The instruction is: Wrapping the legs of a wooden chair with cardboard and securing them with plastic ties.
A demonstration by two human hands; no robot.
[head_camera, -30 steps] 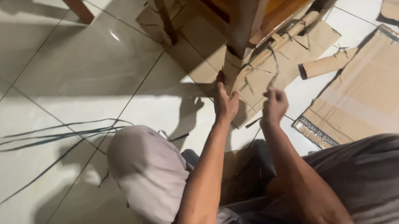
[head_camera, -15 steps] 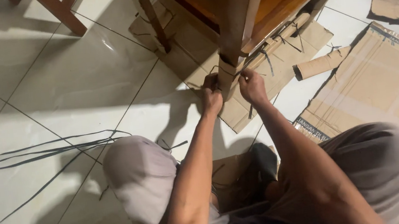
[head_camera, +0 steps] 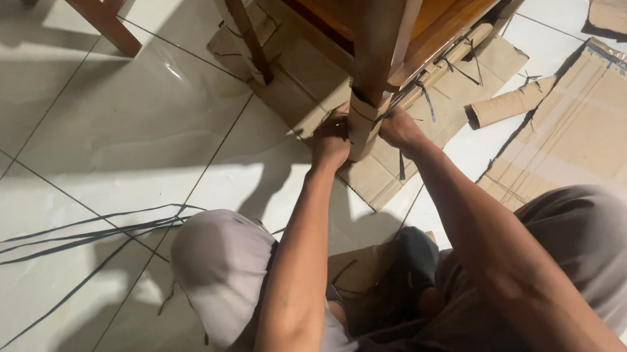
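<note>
At frame centre, the left hand (head_camera: 331, 140) and right hand (head_camera: 401, 129) gripped the cardboard wrap (head_camera: 360, 131) around the wooden leg (head_camera: 377, 46); light, bendable stuff, probably best held at its edges.

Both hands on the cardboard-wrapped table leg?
Yes: the left hand and the right hand press on either side of the cardboard wrap at the foot of the leg.

White tile floor (head_camera: 81, 126): flat cardboard sheets (head_camera: 605, 121), dark straps (head_camera: 55, 234).
</note>
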